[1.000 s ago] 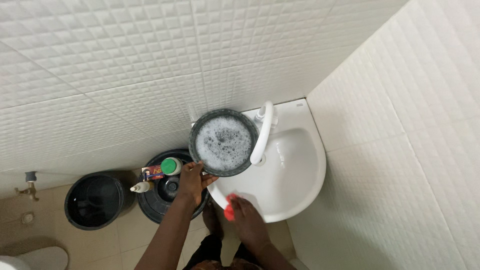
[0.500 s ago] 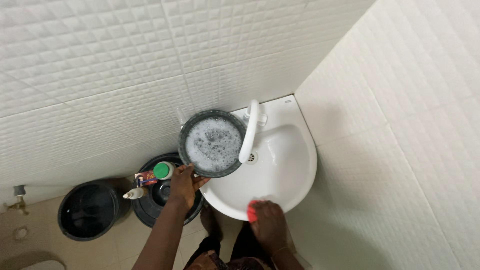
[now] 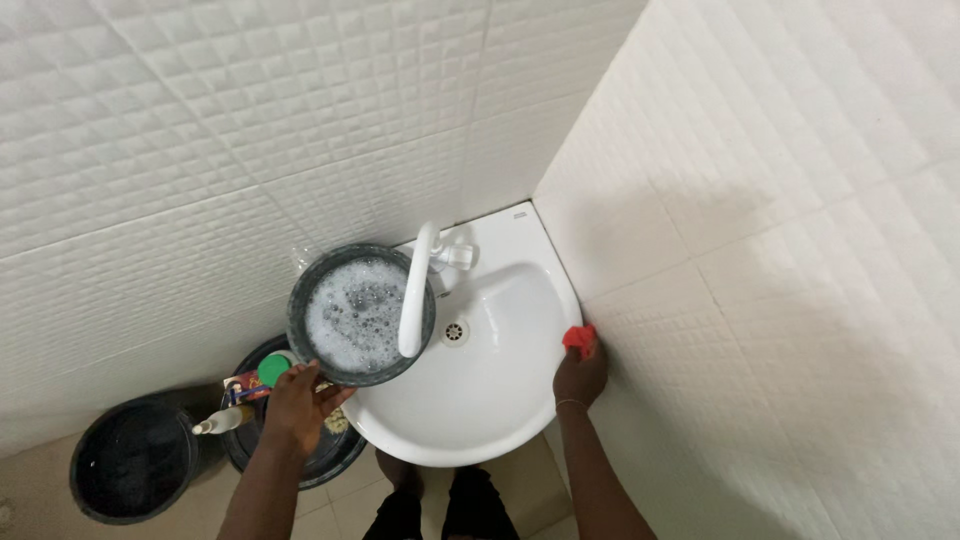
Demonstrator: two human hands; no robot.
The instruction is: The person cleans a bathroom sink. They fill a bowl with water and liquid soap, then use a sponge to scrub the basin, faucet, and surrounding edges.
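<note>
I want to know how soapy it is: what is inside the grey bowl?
The grey bowl, held at its rim by the left hand, is full of white foam. The white tap crosses over its right side. The foam hides the bottom.

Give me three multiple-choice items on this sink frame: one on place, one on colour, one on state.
1. Where is the right hand?
A. at the sink's right rim, by the wall
B. on the tap
C. in the bucket

2. What colour is the sponge-like thing in that hand?
A. blue
B. red
C. white

3. What state is the round grey bowl in, held by the left hand?
A. dry and bare
B. upside down
C. full of soapy foam

Answers: 1 A, the hand rests at the right edge of the white sink next to the tiled wall. 2 B, a red bit shows past the fingers. 3 C, white bubbles cover the inside, under the white tap.
</note>
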